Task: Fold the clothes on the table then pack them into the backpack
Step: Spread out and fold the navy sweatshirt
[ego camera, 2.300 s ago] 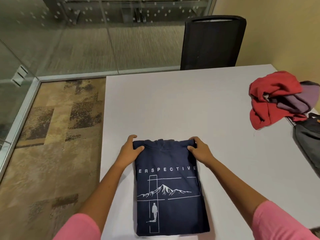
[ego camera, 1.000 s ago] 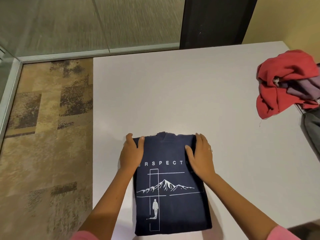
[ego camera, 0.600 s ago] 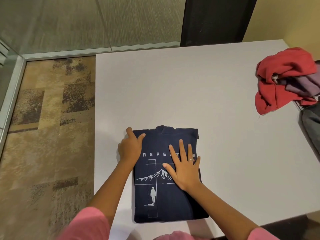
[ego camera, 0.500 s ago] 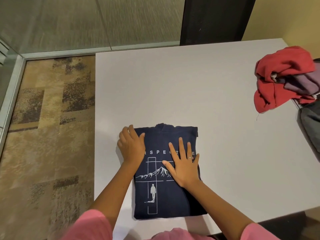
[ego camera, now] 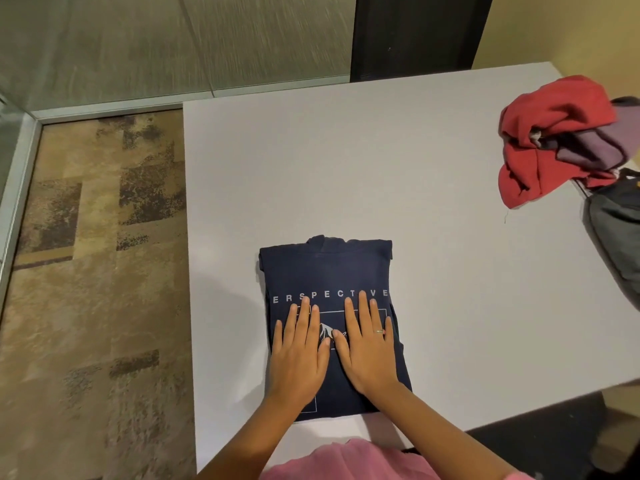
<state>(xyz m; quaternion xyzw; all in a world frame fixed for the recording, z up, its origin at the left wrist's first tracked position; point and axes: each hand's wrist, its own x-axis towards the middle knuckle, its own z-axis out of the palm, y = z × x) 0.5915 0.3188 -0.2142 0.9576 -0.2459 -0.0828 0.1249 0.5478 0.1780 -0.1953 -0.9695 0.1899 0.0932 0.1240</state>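
Observation:
A navy hoodie (ego camera: 325, 268) with white lettering and a mountain print lies folded into a rectangle near the front edge of the white table (ego camera: 363, 161). My left hand (ego camera: 299, 355) and my right hand (ego camera: 369, 348) lie flat side by side on its middle, fingers straight, pressing on the cloth. At the table's right side sits a crumpled red garment (ego camera: 550, 140) tangled with a purple garment (ego camera: 599, 147). The grey backpack (ego camera: 616, 233) lies at the right edge, partly cut off by the frame.
A black chair (ego camera: 415, 32) stands at the table's far side. Patterned carpet (ego camera: 93, 271) covers the floor to the left, bounded by a glass wall with a metal frame (ego camera: 20, 174). A yellow wall rises at the back right.
Both hands left the hoodie's top corners and slid down to its middle. The left hand, curled at the left edge half a second ago, now lies flat beside the right.

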